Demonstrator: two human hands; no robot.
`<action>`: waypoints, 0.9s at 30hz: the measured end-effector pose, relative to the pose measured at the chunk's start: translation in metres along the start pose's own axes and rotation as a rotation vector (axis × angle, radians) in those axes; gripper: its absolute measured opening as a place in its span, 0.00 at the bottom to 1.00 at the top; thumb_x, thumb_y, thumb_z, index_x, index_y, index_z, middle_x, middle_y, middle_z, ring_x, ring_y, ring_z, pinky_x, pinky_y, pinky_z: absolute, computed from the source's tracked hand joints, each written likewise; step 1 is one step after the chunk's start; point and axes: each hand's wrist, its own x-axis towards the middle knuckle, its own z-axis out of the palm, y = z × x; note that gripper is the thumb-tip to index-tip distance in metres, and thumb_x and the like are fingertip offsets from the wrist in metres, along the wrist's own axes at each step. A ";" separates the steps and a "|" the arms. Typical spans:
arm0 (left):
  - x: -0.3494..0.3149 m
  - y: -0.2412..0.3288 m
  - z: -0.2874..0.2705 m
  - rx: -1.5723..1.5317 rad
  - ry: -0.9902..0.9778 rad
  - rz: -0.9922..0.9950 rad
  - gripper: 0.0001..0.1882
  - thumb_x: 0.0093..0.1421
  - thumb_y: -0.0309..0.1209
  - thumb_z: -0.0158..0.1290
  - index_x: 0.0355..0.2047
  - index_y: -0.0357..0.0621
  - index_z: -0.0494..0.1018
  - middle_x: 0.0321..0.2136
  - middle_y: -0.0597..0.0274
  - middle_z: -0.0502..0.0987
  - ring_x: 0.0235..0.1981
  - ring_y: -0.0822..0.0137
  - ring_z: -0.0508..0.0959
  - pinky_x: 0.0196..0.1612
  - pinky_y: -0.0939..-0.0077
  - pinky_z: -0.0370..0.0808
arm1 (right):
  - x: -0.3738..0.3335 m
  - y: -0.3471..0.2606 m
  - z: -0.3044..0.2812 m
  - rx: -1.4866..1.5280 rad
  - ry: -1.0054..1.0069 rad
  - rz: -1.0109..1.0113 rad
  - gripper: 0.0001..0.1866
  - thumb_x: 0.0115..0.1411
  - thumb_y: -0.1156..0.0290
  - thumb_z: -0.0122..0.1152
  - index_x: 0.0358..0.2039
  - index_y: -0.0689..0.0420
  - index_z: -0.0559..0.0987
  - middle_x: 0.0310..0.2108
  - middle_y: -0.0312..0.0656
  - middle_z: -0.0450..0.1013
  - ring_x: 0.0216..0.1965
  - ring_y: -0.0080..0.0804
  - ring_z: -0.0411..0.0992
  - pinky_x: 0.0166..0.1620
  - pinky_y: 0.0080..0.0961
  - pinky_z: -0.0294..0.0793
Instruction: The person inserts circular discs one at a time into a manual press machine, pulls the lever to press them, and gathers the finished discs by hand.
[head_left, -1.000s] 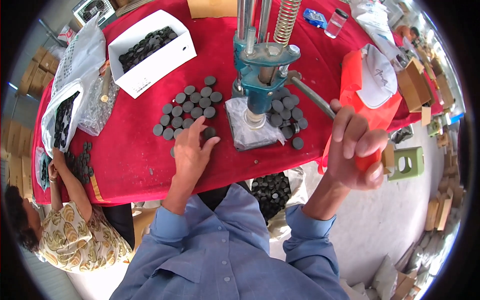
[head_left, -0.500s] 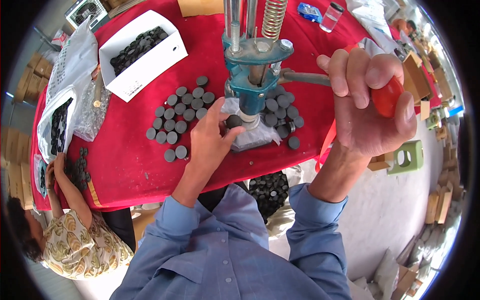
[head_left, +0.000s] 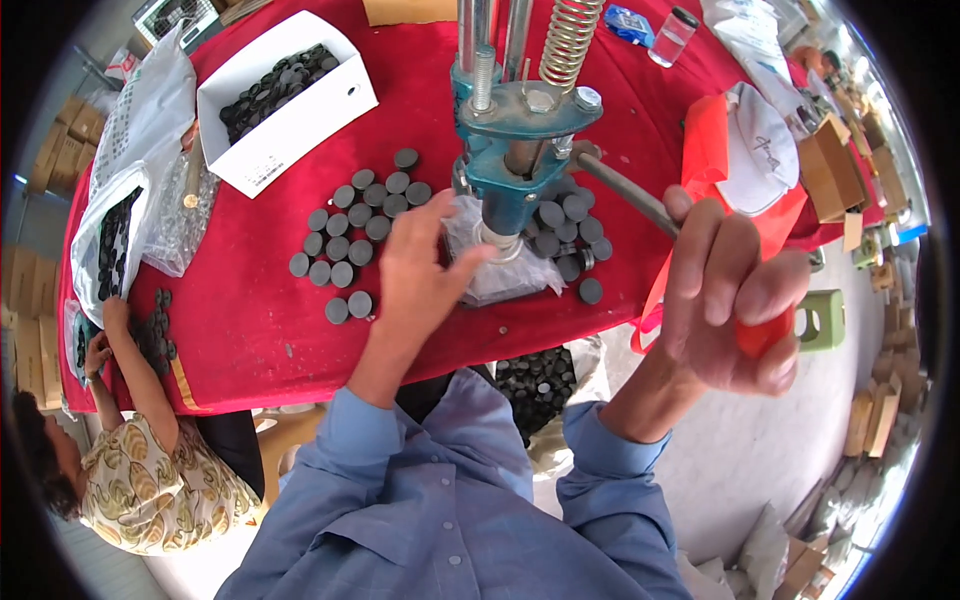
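My left hand (head_left: 418,265) is beside the foot of a teal hand press (head_left: 512,175), thumb and fingers apart with nothing seen between them. Its thumb tip is close to the pale round ram end (head_left: 502,246) above a plastic-wrapped base (head_left: 480,290). Whether a disc sits under the ram is hidden. On the right, my right hand (head_left: 725,300) is closed round a red ball knob (head_left: 765,335) at the end of the press's metal lever (head_left: 630,195). Dark grey round discs (head_left: 360,215) lie loose left of the press, and more discs (head_left: 572,208) are heaped at its right.
A white box (head_left: 300,140) of black discs stands at the back left, near a white sack (head_left: 125,200). At far left a co-worker (head_left: 160,470) handles small dark parts. A red bag (head_left: 708,140) and a jar (head_left: 674,38) are at the right. Below the table edge is a sack of discs (head_left: 535,385).
The lever's knob end has come down toward me with my right hand, and the ram sits slightly lower. The dark disc that was in my left fingers no longer shows there.
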 end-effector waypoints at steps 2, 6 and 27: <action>0.001 -0.016 -0.023 0.261 0.044 0.094 0.21 0.55 0.27 0.67 0.49 0.39 0.78 0.44 0.53 0.80 0.43 0.52 0.78 0.46 0.63 0.77 | -0.018 -0.004 0.007 -0.013 0.080 0.033 0.17 0.62 0.45 0.61 0.32 0.44 0.72 0.26 0.29 0.65 0.34 0.32 0.64 0.68 0.53 0.54; -0.009 -0.042 -0.038 0.474 -0.084 0.089 0.19 0.54 0.25 0.65 0.47 0.40 0.79 0.45 0.55 0.79 0.45 0.51 0.77 0.48 0.59 0.74 | -0.058 0.011 0.013 -0.028 0.145 -0.059 0.15 0.61 0.45 0.62 0.31 0.41 0.73 0.25 0.27 0.65 0.36 0.32 0.64 0.71 0.53 0.50; 0.001 0.005 0.012 0.070 -0.074 0.039 0.34 0.47 0.35 0.73 0.53 0.42 0.73 0.32 0.57 0.81 0.32 0.55 0.79 0.36 0.59 0.76 | 0.053 0.005 -0.007 0.003 -0.013 0.026 0.22 0.66 0.48 0.49 0.42 0.56 0.75 0.23 0.35 0.63 0.30 0.34 0.64 0.48 0.42 0.65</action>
